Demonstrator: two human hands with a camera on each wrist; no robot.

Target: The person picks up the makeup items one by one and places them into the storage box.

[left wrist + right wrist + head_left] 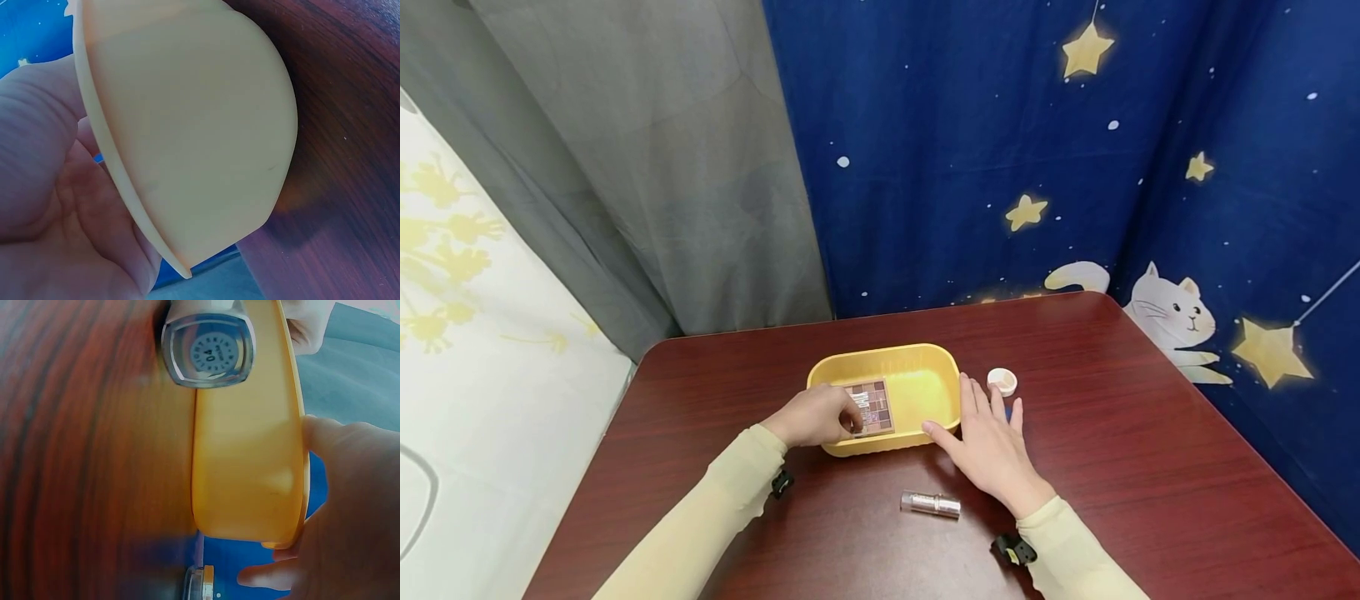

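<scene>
A yellow plastic basket (925, 392) stands on the table. In its left part is an eyeshadow palette (877, 407), a flat square with rows of brown and pink pans. My left hand (820, 414) reaches over the left rim, its curled fingers and thumb holding the palette's near left edge; in the left wrist view the basket's end wall (194, 125) hides the fingertips. My right hand (995, 450) touches the basket's right end with fingers spread and fairly straight, the thumb on the front rim. Its rim contact also shows in the right wrist view.
A silver lipstick-like tube (930, 504) with a clear end lies in front of the basket. Right of the basket is a small round white container (1002, 382), near my right fingertips. A blue item (1008, 413) is partly hidden by those fingers. Curtains (970, 167) hang behind the table.
</scene>
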